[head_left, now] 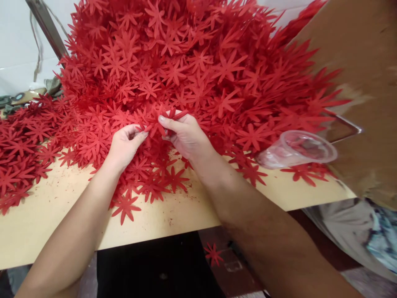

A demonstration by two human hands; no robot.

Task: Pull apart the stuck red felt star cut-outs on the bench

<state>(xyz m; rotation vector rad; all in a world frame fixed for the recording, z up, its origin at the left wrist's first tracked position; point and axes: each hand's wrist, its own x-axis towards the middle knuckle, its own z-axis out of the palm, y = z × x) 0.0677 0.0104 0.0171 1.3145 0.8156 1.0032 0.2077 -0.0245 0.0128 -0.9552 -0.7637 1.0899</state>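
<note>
Red star-shaped petal pieces (173, 70) form a large heap across the back of the pale table (186, 211). In front of the heap, my left hand (127, 145) pinches the tip of a red petal piece between thumb and finger. Close to its right, my right hand (182, 132) is closed on red petal pieces, its thumb on top and the petals sticking out on both sides. How many pieces it holds cannot be made out. Loose petal pieces (126, 208) lie on the table below my hands.
A clear plastic cup (297, 149) lies on its side at the right, by a large brown cardboard sheet (356, 103). A metal bar (46, 29) leans at the back left. One red piece (213, 254) lies on the floor beyond the table's front edge.
</note>
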